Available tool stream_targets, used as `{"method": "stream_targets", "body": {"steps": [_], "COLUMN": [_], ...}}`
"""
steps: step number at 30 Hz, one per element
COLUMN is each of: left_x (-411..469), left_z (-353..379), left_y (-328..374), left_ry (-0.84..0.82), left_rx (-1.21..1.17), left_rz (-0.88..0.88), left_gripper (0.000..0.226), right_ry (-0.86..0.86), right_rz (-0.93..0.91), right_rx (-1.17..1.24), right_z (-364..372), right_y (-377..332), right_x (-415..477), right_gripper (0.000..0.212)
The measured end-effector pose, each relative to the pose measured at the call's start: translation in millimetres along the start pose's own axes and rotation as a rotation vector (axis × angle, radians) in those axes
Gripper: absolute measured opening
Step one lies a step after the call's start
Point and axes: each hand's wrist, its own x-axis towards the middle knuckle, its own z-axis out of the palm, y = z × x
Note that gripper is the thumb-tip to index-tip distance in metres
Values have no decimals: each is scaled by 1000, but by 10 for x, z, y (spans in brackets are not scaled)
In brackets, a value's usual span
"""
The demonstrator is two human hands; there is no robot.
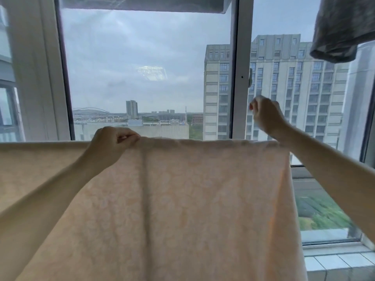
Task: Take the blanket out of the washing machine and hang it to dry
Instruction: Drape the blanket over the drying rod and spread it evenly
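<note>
A big window (142, 57) showed grey sky and tall buildings. The pink blanket (182, 199) hung across the lower half of the frame. Its long top edge ran left to right, and the rest dropped straight down. It looked soft and floppy, maybe heavy with water, and best held along the top. The left hand (110, 144) pinched that edge. The right hand (265, 116), right of the middle, had curled fingers; I could not tell if they held anything.

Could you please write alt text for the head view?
A person's left hand pinches the top edge of a pale peach blanket hanging before a window; the right hand hovers above that edge, fingers curled. A grey garment hangs upper right.
</note>
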Motion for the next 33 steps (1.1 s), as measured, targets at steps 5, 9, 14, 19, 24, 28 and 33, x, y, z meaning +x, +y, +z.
{"method": "stream_targets", "body": {"steps": [5,9,14,19,24,28,33], "left_x": [-57,-84,-100,-104,-102,-30,30], "left_z": [52,137,180,191,207,235,301], "left_y": [-62,-42,-7,-21,-5,135,269], "left_ry": [75,114,135,152,191,267,261], "left_rx": [29,29,45,32,50,119,115], "left_rz": [-18,-37,-19,-23,-24,89,166], "left_gripper": [13,16,17,15,14,12,11], "right_ry": [-100,88,156,238,187,172,1], "right_rz": [-7,-17,-131,-195,-136,-4,57], "right_rx": [24,80,-60,-102,-36,-8,-102], "right_z": [-167,-108,-33,12,-9,-150,-101], "right_y": [190,255,342,418,450,495,500], "right_x": [-243,-783,-1031,-1085,-889,-416,83], "right_gripper": [22,14,11,9,16,17,19]}}
